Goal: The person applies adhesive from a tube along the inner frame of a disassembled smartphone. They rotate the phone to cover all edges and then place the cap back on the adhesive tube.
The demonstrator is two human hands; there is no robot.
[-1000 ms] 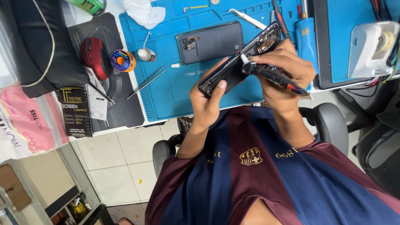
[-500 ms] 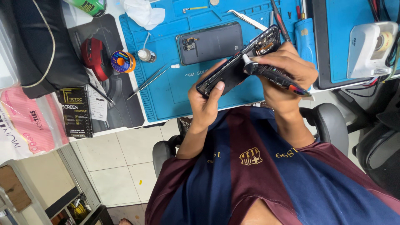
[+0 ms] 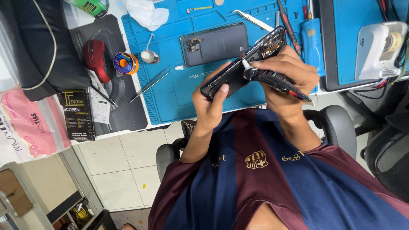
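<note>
Left hand (image 3: 209,106): curled around the lower end of the opened phone (image 3: 243,64), thumb laid across its exposed inner side.
Right hand (image 3: 286,79): closed around a dark screwdriver (image 3: 272,80) with a red band near its far end; the white tip touches the phone's frame.
Opened phone: lifted above the blue work mat (image 3: 179,89), tilted, its upper end pointing to about 2 o'clock, inner parts showing there.
Back cover (image 3: 214,44): dark grey, flat on the mat at 11 o'clock from the opened phone, camera cut-out at its left.
Black box (image 3: 77,114): upright rectangle with white and yellow print, at the desk edge at 9 o'clock from the hands.
Pink-and-white packet (image 3: 32,127): in clear wrap, just left of the black box.
Round spool (image 3: 126,63): blue label, orange centre, at 10 o'clock beside a small white-capped bottle (image 3: 150,56).
Green can (image 3: 90,6): top edge, 11 o'clock.
Tweezers (image 3: 153,81): lying slantwise over the mat's left border.
Red mouse (image 3: 94,57): on the black pad, left of the spool.
</note>
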